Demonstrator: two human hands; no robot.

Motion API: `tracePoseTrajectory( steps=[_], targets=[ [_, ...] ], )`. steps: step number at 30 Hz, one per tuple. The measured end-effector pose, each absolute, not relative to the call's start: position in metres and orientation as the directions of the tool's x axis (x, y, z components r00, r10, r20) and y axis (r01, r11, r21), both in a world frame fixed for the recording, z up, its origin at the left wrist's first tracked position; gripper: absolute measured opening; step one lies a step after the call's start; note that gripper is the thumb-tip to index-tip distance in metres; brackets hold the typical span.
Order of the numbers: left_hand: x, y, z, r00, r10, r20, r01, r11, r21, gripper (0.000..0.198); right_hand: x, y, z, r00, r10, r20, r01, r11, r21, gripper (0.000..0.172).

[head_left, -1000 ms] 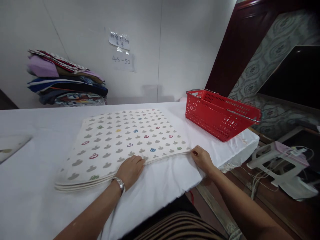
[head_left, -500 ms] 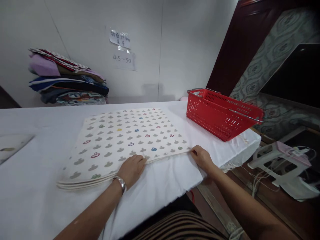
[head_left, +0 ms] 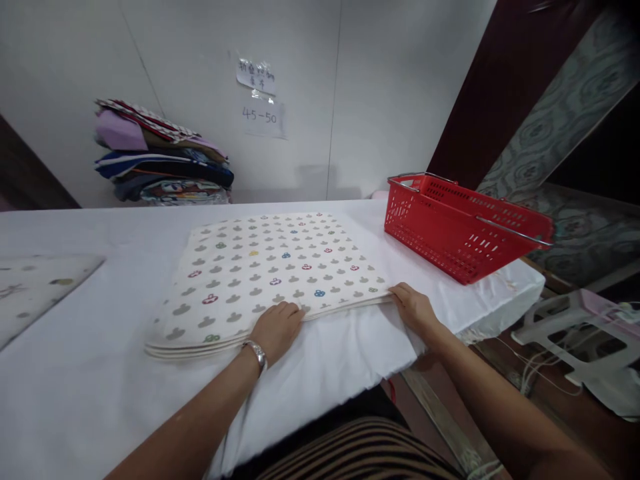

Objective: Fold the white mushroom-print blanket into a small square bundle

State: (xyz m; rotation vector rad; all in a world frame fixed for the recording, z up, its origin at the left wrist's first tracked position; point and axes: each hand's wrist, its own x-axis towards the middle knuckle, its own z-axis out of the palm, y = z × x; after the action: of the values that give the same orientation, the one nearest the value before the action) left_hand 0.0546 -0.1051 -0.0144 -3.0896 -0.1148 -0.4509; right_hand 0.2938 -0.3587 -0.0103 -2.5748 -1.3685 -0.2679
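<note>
A folded white tablecloth (head_left: 263, 272) printed with grey mushroom shapes and a few coloured ones lies flat in front of me. Several layers show along its near edge. My left hand (head_left: 277, 331), wearing a silver bracelet, has its fingers closed over the middle of that near edge; its thumb is hidden. At the near right corner, my right hand (head_left: 416, 311) pinches the cloth between thumb and fingers.
A red basket (head_left: 450, 230) with metal handles stands at the right on the white-covered table (head_left: 320, 373). Stacked folded fabrics (head_left: 165, 157) sit by the back wall. Another patterned cloth (head_left: 35, 287) lies at the far left. Beyond the table's right end is a white stool (head_left: 570, 333).
The view has turned a little to the left, so everything appears farther right. Both hands stay on the near edge; the right fingers now lie more over the corner.
</note>
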Motion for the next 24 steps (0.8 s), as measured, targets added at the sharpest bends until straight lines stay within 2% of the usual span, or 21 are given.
tracePoseTrajectory(
  steps=[4,13,17,24],
  targets=[
    [0.055,-0.106,-0.013,0.956,0.077,0.284,0.079,-0.997,0.005,0.022,0.295,-0.360,-0.014,0.558,0.802,0.212,0.827,-0.559,-0.060,0.029],
    [0.054,-0.106,-0.012,0.962,0.080,0.261,0.080,-0.997,0.008,0.021,0.281,-0.348,-0.006,0.426,0.858,0.288,0.890,-0.454,0.035,0.031],
    [0.054,-0.107,-0.011,0.965,0.077,0.249,0.080,-0.997,-0.002,0.021,0.282,-0.342,-0.010,0.391,0.873,0.291,0.911,-0.413,0.014,0.028],
    [0.052,-0.112,-0.006,0.961,0.113,0.252,0.109,-0.994,0.032,0.017,0.291,-0.348,-0.028,0.561,0.758,0.334,0.822,-0.557,-0.118,0.026]
  ],
)
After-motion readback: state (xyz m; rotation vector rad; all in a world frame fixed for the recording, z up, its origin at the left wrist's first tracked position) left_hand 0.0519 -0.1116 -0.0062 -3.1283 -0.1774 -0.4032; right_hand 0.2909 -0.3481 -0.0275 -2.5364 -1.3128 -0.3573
